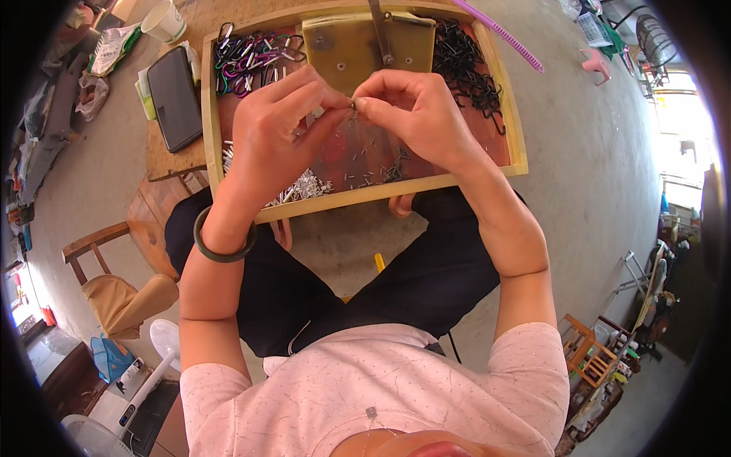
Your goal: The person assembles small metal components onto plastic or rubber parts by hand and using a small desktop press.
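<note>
Hands pinch a tiny piece — metallic, perhaps.

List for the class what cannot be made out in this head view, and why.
Head view, small piece between the left hand and right hand: shape unclear, too small and mostly covered by fingers.
Head view, metal bar: upper end cut off by the top edge.
Head view, silver pieces: some may be hidden by the left forearm.
Head view, bright opening: whatever lies beyond is lost in glare.
</note>
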Demonstrator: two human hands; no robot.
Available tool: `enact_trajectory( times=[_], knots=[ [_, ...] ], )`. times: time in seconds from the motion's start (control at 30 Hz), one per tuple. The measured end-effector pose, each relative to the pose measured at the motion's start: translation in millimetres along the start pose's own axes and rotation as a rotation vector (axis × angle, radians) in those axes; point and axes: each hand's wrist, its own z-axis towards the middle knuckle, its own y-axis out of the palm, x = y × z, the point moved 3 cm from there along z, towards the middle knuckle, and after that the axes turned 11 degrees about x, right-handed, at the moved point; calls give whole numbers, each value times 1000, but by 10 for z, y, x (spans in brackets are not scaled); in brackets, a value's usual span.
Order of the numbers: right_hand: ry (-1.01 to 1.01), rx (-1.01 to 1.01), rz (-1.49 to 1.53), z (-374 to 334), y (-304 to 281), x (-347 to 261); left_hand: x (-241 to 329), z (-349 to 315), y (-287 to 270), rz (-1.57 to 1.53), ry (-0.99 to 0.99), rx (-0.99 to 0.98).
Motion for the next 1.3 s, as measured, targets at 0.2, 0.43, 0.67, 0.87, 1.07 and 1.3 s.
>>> enact_trajectory(
  times=[0.2,0.43,0.67,0.87,1.07,1.3],
  knots=[
    [63,-108,61,-1,-41,-99,-88,-65,34,-212,-176,-3],
    [84,-69,112,26,-31,-6,18,31,-30,-65,-122,-74],
    [72,-49,38,35,-8,-62,-8,-24,23,7,-47,-23],
    [78,-79,48,64,-9,-50,-49,-50,31,-131,-202,-36],
    [61,-59,85,100,6,-95,-239,-146,58,-350,-505,-53],
    [-681,196,-433,24,71,-413,-368,-139,73,-540,-680,14]
  ],
)
